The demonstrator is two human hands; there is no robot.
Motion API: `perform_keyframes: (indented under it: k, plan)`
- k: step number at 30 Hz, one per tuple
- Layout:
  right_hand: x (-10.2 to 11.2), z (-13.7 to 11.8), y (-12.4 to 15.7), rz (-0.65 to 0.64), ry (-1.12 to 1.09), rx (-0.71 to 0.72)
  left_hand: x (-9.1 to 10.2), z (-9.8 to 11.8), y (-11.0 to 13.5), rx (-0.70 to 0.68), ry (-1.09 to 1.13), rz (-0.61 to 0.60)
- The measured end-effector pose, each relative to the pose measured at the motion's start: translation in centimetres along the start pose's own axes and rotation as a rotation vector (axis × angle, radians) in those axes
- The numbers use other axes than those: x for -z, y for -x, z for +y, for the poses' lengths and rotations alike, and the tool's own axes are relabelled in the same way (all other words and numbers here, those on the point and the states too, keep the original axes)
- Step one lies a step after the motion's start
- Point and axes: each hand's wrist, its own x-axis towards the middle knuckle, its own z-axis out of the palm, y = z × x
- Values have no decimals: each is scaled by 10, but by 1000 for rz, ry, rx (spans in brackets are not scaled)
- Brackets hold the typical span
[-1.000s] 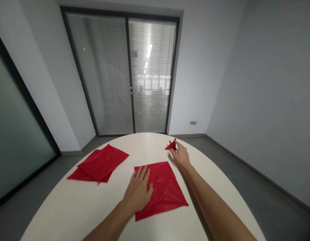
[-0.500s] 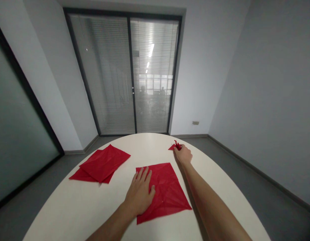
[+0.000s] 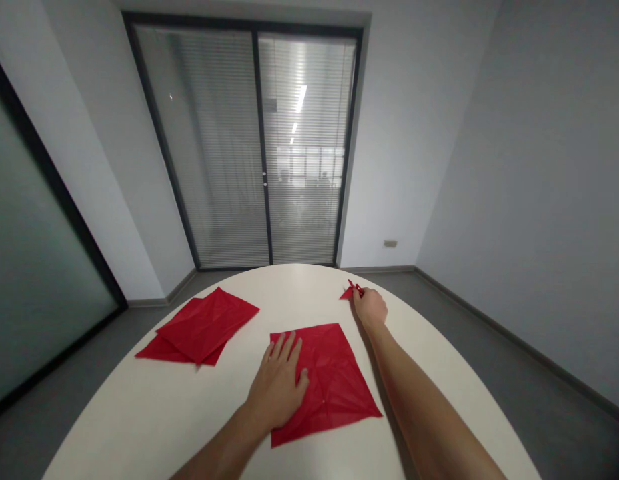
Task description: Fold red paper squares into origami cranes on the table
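Observation:
My left hand [image 3: 278, 387] lies flat, fingers spread, on the left part of a creased red square sheet [image 3: 334, 380]; I cannot tell whether it is paper or cloth. Stretched toward the table's far right edge, my right hand [image 3: 370, 308] has its fingers closed on a small red object [image 3: 358, 289] with thin, curved parts. Its exact kind is too small and too covered to tell. Just left of these fingers a small red pointed piece [image 3: 346, 294] rests on the table.
Two overlapping red sheets [image 3: 212, 323] lie on the left of the round white table [image 3: 154, 420]. Beyond the far edge stand a glass door with blinds [image 3: 304, 220] and a white wall [image 3: 404, 133] with a socket plate [image 3: 390, 244].
My right hand has shifted slightly right with the small red object, whose thin parts now look closer together. My left hand remains flat on the sheet.

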Motion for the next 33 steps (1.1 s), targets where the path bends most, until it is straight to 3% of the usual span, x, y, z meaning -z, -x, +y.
perform_keyframes:
  k: [8,16,33]
  plan:
    - [9,7,-3,6,53,76,-2,-2,0,-4,6,0]
    - [8,14,0,25,38,52,-3,-3,-1,-4,10,5]
    - [4,7,5,130,13,96,-2,-2,-1,-5,-4,5]
